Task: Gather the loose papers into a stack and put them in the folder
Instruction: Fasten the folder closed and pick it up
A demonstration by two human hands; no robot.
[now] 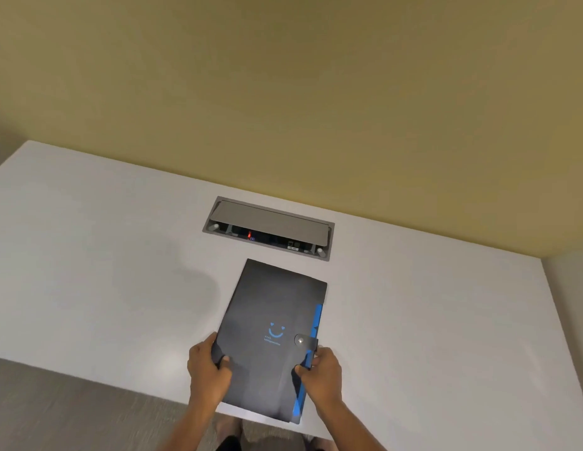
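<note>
A dark grey folder with a blue smiley print, blue side tabs and a snap flap lies closed on the white table, its near end past the table's front edge. My left hand grips the folder's left edge, thumb on the cover. On the opposite side, my right hand holds the right edge by the blue tabs, just below the snap button. No loose papers are visible anywhere on the table.
A recessed grey cable box with a half-open lid sits in the table behind the folder. An olive wall stands at the table's back. Grey carpet lies below the front edge.
</note>
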